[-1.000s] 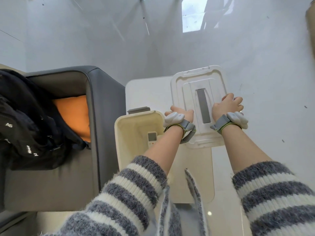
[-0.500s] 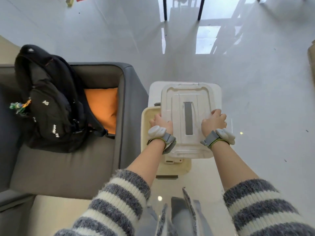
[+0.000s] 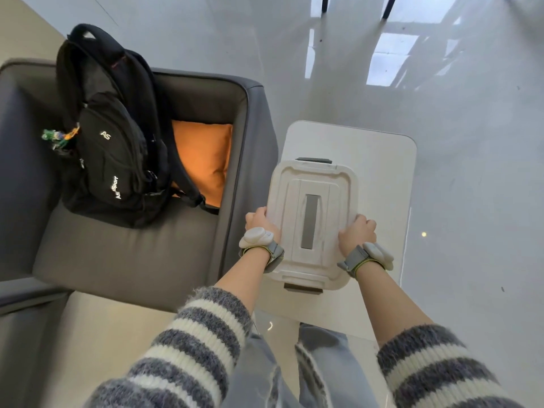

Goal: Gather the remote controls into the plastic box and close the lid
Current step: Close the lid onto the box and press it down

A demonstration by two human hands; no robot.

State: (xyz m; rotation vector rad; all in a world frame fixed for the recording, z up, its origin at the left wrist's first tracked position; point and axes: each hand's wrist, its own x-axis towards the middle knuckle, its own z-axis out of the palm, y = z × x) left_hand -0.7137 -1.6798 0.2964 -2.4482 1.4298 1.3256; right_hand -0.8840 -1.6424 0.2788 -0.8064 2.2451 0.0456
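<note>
The white plastic lid (image 3: 319, 184) with a grey strip down its middle lies flat over the plastic box on the small white table (image 3: 382, 154). The box body is hidden under it; only grey latches show at the far end (image 3: 313, 160) and near end (image 3: 303, 288). My left hand (image 3: 259, 220) grips the lid's left edge. My right hand (image 3: 357, 234) grips its right edge. No remote control shows; the inside of the box is covered.
A grey armchair (image 3: 132, 254) stands directly left of the table, with a black backpack (image 3: 114, 142) and an orange cushion (image 3: 203, 160) on it. Glossy pale floor (image 3: 471, 142) lies right of and beyond the table. Chair legs (image 3: 323, 4) stand at the far top.
Both hands carried the lid leftward from beside the open box and set it down over the box. The remote seen inside earlier is now covered. The view tilted, showing more armchair.
</note>
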